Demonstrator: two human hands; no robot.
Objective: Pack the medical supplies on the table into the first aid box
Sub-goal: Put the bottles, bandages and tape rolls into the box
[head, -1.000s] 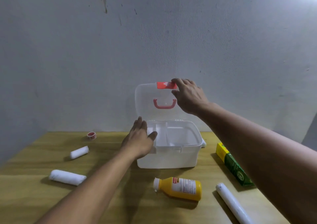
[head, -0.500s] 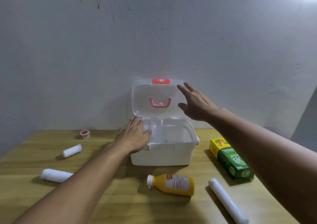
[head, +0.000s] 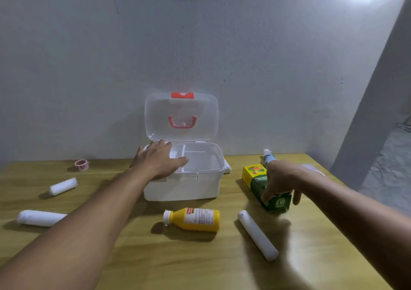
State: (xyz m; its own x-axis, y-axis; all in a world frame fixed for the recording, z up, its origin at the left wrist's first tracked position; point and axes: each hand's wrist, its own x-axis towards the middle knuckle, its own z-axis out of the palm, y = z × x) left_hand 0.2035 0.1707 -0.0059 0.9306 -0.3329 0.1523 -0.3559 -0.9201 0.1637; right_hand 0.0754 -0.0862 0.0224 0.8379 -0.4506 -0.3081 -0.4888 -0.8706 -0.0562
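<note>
Box (head: 181, 185): white base, clear lid (head: 181, 116), red latch with white cross (head: 182, 95), pink handle (head: 182, 121). Bottle (head: 193, 219): yellow, white cap, white and red label. Carton (head: 264, 187): green, yellow end. Three rolls (head: 258, 235) (head: 63, 186) (head: 40, 218): white. Tape (head: 81, 164): pinkish red. Table (head: 133, 256): light wood grain.

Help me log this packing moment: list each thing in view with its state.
first aid box: lid up, tray empty
left hand: open, resting on the box rim
right hand: open, over the green carton, not gripping
green carton: lying flat
yellow bottle: on its side, capped
long white roll: lying flat
tape roll: on the table
</note>
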